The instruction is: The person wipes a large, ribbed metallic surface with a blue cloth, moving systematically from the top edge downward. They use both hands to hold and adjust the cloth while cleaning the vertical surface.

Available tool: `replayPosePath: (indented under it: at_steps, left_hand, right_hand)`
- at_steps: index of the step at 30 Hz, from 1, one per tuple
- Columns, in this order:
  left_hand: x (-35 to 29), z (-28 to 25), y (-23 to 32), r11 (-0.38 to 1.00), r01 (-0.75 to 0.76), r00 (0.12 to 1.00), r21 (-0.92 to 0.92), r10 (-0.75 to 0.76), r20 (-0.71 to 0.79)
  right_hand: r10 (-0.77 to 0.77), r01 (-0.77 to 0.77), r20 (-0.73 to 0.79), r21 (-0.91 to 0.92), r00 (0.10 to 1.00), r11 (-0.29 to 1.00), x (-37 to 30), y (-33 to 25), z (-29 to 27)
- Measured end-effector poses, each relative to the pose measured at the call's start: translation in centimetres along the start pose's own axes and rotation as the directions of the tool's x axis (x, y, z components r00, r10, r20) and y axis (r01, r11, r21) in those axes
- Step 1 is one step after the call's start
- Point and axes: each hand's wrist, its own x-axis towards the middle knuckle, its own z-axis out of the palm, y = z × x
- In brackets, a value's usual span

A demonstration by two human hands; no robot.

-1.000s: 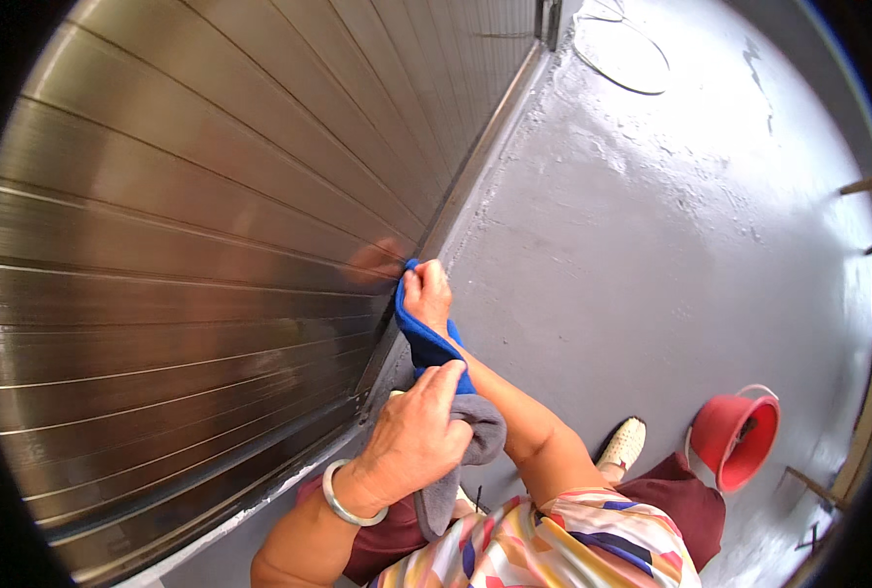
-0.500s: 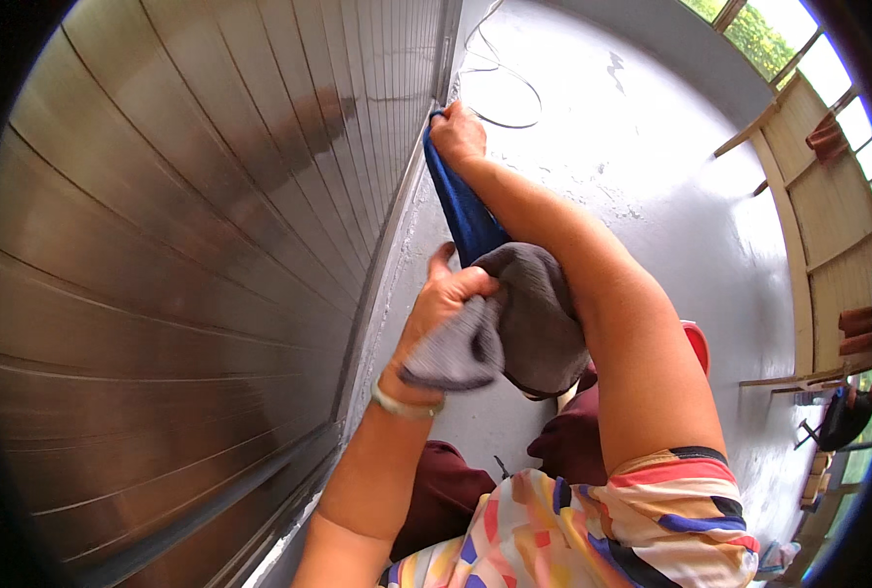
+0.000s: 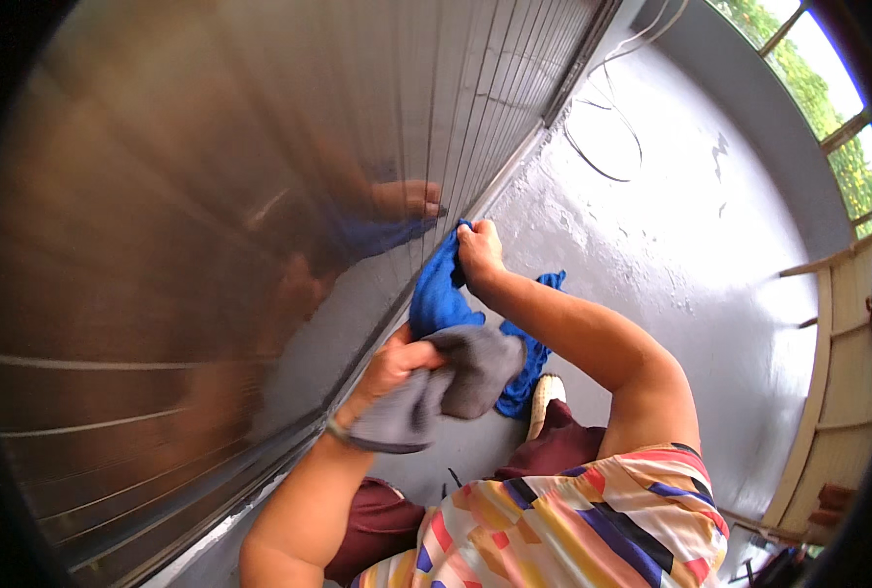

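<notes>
Head: hands (image 3: 479, 253) (image 3: 394, 366) clenched, right on blue cloth (image 3: 440, 296), left on gray cloth (image 3: 477, 368).

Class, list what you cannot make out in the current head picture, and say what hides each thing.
Head view:
- Some fingers of the left hand: hidden by the grey cloth.
- Whether the grey cloth and blue cloth are joined: overlapping folds hide it.
- Where the cable ends: cut off by the top edge.
- Upper-left grooves of the brown panel: blurred.
</notes>
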Motion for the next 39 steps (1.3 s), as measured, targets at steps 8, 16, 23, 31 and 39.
replayPosePath:
  at_steps: [8, 16, 23, 31, 39]
  left_hand:
    - [-1.3, -2.1, -3.3, 0.994, 0.026, 0.931, 0.105, 0.014, -0.364]
    - [-1.1, -0.5, 0.1, 0.999, 0.045, 0.879, -0.017, -0.047, -0.474]
    - [0.8, 1.3, 3.4, 0.954, 0.276, 0.931, 0.12, -0.235, -0.28]
    - [2.7, 3.6, 3.4, 0.913, 0.272, 0.96, 0.305, -0.233, -0.157]
    - [4.2, 4.5, 2.8, 0.988, 0.126, 0.969, 0.092, -0.102, -0.226]
  right_hand:
    - [-0.137, -0.006, 0.234, 0.523, 0.963, 0.852, 1.7, 0.3, -3.6]
    - [-0.1, 0.236, 0.234, -0.678, 0.967, 0.696, 4.2, 13.7, -16.6]
    - [-0.179, 0.487, 0.487, -0.632, 0.855, 0.603, 0.2, 21.2, -17.6]
    - [-0.278, -0.214, 0.504, 0.714, 0.817, 0.666, -2.1, -0.2, -23.7]
    - [-0.784, 0.267, 0.578, 0.811, -0.226, 0.521, -10.6, -11.4, -17.7]
